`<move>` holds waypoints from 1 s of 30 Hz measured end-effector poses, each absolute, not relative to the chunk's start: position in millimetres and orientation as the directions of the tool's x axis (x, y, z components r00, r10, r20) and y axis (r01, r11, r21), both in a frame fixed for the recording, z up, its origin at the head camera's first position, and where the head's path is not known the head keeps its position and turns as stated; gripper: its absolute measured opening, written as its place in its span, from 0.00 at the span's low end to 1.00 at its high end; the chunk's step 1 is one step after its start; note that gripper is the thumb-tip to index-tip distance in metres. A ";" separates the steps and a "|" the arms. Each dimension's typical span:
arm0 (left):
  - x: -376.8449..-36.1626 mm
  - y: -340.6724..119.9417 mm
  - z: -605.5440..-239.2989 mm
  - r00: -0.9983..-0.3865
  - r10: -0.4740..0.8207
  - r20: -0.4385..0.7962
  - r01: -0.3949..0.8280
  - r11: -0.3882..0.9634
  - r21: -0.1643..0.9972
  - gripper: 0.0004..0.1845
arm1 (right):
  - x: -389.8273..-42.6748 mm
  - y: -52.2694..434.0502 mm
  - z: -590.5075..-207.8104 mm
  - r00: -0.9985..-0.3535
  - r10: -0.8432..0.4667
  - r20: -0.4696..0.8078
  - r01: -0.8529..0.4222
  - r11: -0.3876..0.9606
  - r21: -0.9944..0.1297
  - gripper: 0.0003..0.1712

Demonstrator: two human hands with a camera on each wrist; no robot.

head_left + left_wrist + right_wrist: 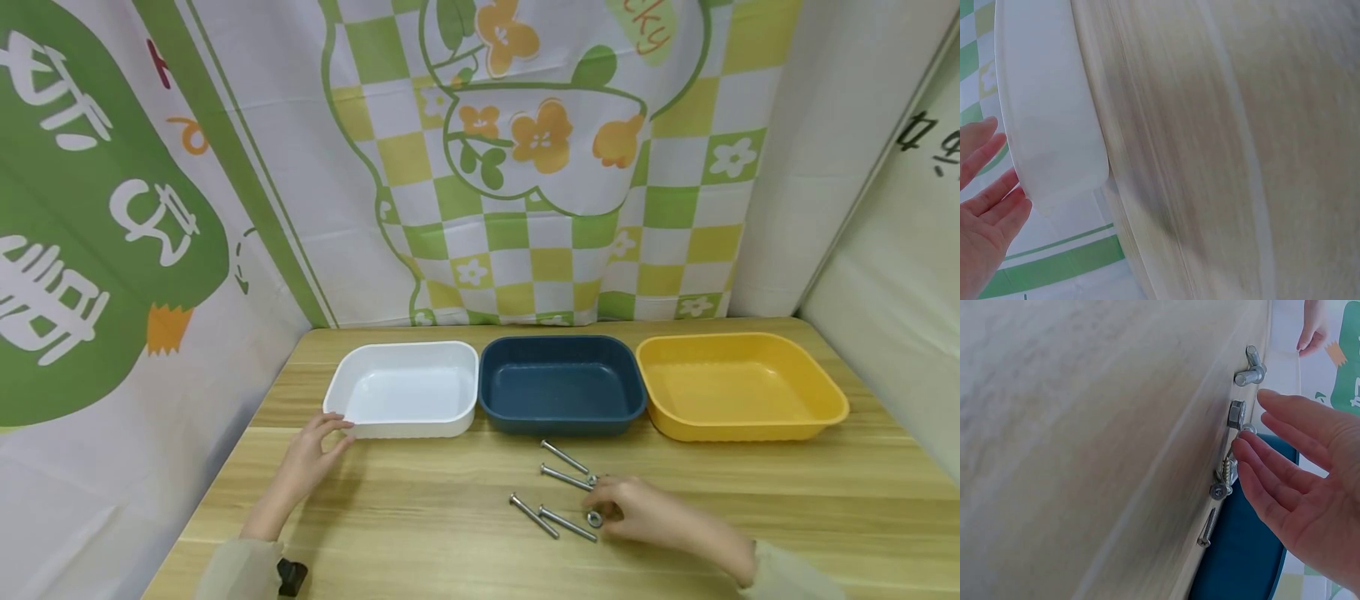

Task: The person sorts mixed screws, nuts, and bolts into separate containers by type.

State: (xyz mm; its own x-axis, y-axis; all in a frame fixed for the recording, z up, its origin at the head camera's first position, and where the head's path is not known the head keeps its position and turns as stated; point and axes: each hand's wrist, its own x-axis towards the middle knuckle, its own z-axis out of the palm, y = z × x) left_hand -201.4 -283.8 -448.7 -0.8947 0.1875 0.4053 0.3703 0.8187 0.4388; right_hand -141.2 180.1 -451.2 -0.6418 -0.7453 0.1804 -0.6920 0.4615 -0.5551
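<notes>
Several long silver bolts (566, 477) lie on the wooden table (420, 517) in front of the blue tray (562, 383), with a small nut (595, 519) beside them. My right hand (637, 508) rests just right of them, fingertips over the nut. In the right wrist view that hand (1297, 475) is open, its fingers straight and close to the bolts (1250, 369), a nut (1236, 414) and the blue tray (1241, 556). My left hand (315, 450) touches the front left corner of the white tray (405, 387). Its fingers (985, 200) lie straight beside the white tray (1054, 125).
A yellow tray (738, 383) stands right of the blue one; all three trays show nothing inside. Printed cloth hangs behind and on both sides of the table. A small black object (291, 575) sits at my left sleeve.
</notes>
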 end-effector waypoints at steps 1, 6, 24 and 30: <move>-201.9 -283.4 -448.5 -0.897 0.185 0.402 0.368 0.817 0.444 0.11 | -141.5 179.6 -451.4 -0.646 -0.744 0.169 -0.685 0.468 -0.559 0.15; -205.4 -281.9 -449.1 -0.879 0.181 0.442 0.394 0.797 0.458 0.09 | -143.7 176.6 -454.5 -0.645 -0.748 0.157 -0.677 0.464 -0.572 0.14; -213.8 -279.5 -454.5 -0.863 0.098 0.495 0.379 0.773 0.508 0.06 | -147.9 168.4 -459.8 -0.668 -0.730 0.143 -0.676 0.515 -0.528 0.11; -216.3 -277.9 -454.6 -0.870 0.063 0.489 0.361 0.757 0.544 0.05 | -154.6 164.7 -455.2 -0.690 -0.708 0.150 -0.652 0.519 -0.552 0.08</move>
